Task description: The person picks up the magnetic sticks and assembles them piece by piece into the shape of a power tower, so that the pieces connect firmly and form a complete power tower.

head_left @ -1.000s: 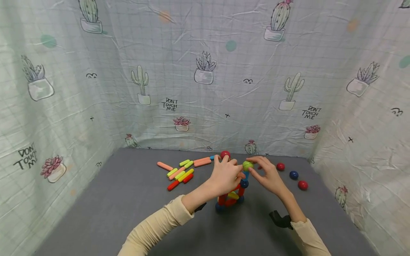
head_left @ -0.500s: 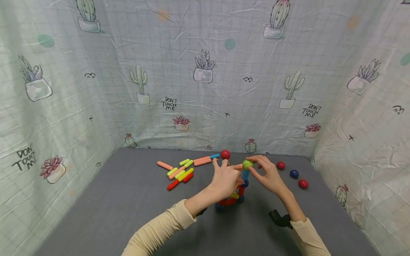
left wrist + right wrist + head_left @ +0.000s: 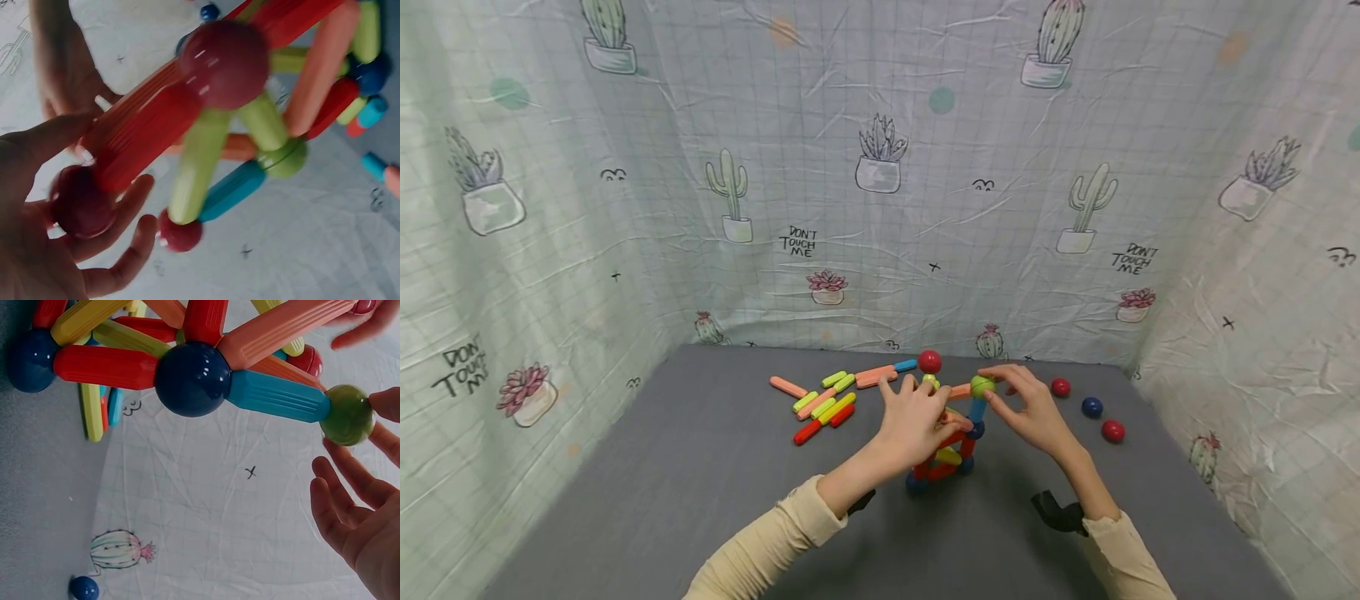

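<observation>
A frame of coloured rods and balls from a construction set stands on the grey table, with dark blue balls [image 3: 916, 482] at its base. My right hand [image 3: 1033, 412] pinches a green ball [image 3: 347, 415] between thumb and fingertips, atop a light blue rod [image 3: 278, 395]. From that ball an orange rod [image 3: 959, 391] runs left. My left hand [image 3: 913, 421] has its thumb and fingers around a dark red ball [image 3: 82, 201] at the end of a red rod [image 3: 149, 137]. Another red ball [image 3: 929, 361] tops the frame's far corner. In the head view my left hand hides part of the frame.
Loose orange, yellow, red and blue rods [image 3: 825, 408] lie left of the frame. Right of it are two loose red balls [image 3: 1113, 431] and a blue ball [image 3: 1092, 407]. A cactus-print cloth [image 3: 820, 200] encloses the table's back and sides.
My left hand has shifted left, away from the green ball, its fingers now lower over the frame; more of the orange rod shows. My right hand stays at the green ball.
</observation>
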A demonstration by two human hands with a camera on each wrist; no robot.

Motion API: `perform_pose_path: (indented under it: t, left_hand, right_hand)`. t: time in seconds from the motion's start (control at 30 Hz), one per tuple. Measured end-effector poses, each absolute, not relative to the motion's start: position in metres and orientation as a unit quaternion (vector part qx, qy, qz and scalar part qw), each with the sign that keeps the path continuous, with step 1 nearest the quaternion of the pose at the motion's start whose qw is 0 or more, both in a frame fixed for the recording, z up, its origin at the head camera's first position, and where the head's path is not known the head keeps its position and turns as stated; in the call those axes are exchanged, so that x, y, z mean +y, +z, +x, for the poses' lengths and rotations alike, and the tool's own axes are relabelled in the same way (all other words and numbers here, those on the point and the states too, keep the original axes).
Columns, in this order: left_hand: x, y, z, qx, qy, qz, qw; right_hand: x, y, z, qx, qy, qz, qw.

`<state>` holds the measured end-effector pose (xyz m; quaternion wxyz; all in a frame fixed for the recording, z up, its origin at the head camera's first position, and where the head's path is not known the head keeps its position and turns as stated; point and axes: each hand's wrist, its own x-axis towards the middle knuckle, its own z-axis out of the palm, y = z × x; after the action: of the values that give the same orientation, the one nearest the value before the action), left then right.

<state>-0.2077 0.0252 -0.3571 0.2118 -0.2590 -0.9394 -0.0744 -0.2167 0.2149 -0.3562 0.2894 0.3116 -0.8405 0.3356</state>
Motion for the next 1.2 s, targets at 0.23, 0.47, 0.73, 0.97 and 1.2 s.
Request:
perform_pose_path:
  t: [0.23,0.47,0.73,0.97,1.2]
  left_hand:
    - [0.024,-0.365,-0.21,-0.929,-0.061,-0.275,0.24]
    - [0.013,-0.373,-0.204,-0.925,-0.129,-0.237,0.266]
    - [-0.006,-0.422,-0.2,-0.94,-0.156,-0.211,0.219]
    - [-0.016,-0.437,-0.208,-0.931,-0.18,-0.228,0.219]
    - [-0.038,-0.43,-0.225,-0.94,-0.178,-0.225,0.187]
  right_hand:
    - [0.218,-0.365,-0.223,-0.842,0.339,0.312,0.28]
    - [0.236,-0.392,-0.234,-0.872,0.316,0.292,0.232]
    - [0.247,-0.429,-0.235,-0.903,0.271,0.299,0.145]
    - [0.241,-0.44,-0.23,-0.889,0.276,0.328,0.162]
    - [0.238,-0.435,-0.205,-0.89,0.268,0.34,0.141]
